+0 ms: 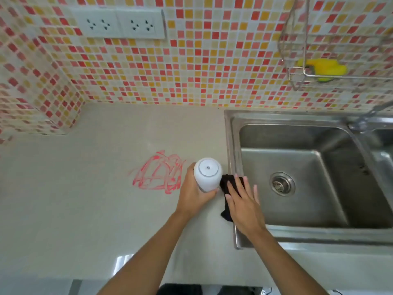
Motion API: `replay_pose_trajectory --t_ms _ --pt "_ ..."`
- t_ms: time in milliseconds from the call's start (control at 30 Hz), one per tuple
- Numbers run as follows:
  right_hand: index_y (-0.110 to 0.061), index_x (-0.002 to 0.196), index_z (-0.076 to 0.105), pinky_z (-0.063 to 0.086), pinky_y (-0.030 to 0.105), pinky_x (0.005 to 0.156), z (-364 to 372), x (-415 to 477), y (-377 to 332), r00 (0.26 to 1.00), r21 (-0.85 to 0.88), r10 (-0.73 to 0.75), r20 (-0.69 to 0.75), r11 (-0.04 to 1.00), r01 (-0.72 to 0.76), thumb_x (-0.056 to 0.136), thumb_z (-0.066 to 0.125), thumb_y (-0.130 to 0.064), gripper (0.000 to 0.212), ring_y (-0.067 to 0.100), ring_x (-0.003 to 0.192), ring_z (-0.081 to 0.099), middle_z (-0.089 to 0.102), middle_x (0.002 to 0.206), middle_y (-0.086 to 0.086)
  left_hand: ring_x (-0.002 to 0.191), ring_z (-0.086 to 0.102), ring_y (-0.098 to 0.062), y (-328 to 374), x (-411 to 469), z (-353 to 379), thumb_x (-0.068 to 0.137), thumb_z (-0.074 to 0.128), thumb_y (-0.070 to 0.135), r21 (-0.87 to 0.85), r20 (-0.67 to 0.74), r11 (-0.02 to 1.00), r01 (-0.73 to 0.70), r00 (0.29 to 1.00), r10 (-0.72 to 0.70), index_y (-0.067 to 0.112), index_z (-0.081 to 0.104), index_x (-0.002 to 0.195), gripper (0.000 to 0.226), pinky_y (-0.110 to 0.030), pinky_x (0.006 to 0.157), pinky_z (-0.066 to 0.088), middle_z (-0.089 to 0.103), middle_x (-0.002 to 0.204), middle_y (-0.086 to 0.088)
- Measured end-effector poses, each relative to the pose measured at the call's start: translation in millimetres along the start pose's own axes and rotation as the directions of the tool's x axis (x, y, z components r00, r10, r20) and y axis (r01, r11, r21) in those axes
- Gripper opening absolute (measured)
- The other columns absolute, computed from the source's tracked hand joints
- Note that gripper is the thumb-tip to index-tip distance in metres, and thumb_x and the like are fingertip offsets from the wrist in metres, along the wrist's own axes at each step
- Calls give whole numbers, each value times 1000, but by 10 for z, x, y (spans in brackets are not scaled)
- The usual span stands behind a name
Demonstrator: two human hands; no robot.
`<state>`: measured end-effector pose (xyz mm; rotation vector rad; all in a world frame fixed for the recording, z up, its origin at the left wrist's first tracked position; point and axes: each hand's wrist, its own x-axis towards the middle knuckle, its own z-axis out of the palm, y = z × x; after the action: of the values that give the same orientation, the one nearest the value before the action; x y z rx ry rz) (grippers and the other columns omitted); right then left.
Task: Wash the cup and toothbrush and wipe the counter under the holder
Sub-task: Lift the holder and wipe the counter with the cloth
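The tabletop (74,209) lies open left of the red scribble (158,173). Rightward, the white holder (207,174), black cloth (230,194) and sink rim (230,145) crowd together, blocking passage.

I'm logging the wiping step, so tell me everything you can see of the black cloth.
The black cloth is dark, soft-looking fabric, crumpled rather than folded. It lies on the pale counter at the sink's left rim, beside the white container. The right hand presses flat on it, covering much of it.
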<state>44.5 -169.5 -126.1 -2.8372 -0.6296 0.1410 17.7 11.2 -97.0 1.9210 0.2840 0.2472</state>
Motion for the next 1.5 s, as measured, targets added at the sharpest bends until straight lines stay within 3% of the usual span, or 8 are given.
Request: replay_pose_trajectory --t_ms 167,367,500,700,967,1067,1233,1500 --pt "-16 152 25 9 49 117 224 -148 -397 996 -79 -27 86 996 34 99 16 -52 64 22 147 16 23 158 0 122 52 0 149 -34 -524 66 89 16 -44 -107 997 -67 992 62 47 38 130 87 -22 102 42 53 127 25" --pt "-30 152 23 14 57 112 485 -611 -1400 932 -30 -335 137 939 342 94 33 -61 67 24 146 19 24 159 -4 114 54 9 99 -68 -1647 67 90 22 -39 -290 999 11 957 -21 32 31 136 91 -12 91 47 55 128 13" --pt "-35 151 21 13 60 113 596 94 -1902 899 -12 -424 111 904 428 96 30 -57 60 27 146 22 24 159 -3 118 56 -1 -68 -18 -2094 66 90 26 -70 -410 997 20 911 -47 23 32 141 95 -27 97 49 57 127 17" --pt "-37 152 15 -4 52 118 614 1767 -1900 985 -73 -143 92 986 150 99 10 -56 57 23 149 2 11 162 -3 120 56 -6 -291 40 -2363 61 85 45 -35 -420 998 45 906 -55 23 33 143 99 -28 96 49 56 132 9" --pt "-30 153 21 12 54 117 716 157 -2125 990 -58 -120 77 991 125 99 21 -49 57 29 148 13 17 160 5 123 53 -2 -380 224 -2726 62 86 44 10 -427 996 89 901 -76 27 31 142 99 -29 100 47 51 134 15" --pt "-35 152 19 9 54 117 709 982 -2083 977 -77 -203 64 975 208 99 19 -50 55 27 148 13 17 161 2 125 53 -7 -437 316 -2799 62 85 46 18 -426 996 83 902 -67 25 32 143 99 -33 102 48 51 137 10" --pt "-33 153 10 -3 52 118 762 2337 -2102 997 -54 77 28 996 -76 99 5 -51 57 24 149 1 8 162 0 121 53 0 -531 423 -2783 66 90 30 61 -405 994 86 913 -54 28 31 141 95 -24 98 49 52 133 14" --pt "-26 153 21 18 56 115 876 200 -2635 989 -1 -129 71 992 129 99 21 -48 58 28 147 15 20 160 6 117 49 11 -515 765 -2855 70 87 28 49 -377 996 77 925 -53 23 26 146 98 -12 93 48 48 131 20"
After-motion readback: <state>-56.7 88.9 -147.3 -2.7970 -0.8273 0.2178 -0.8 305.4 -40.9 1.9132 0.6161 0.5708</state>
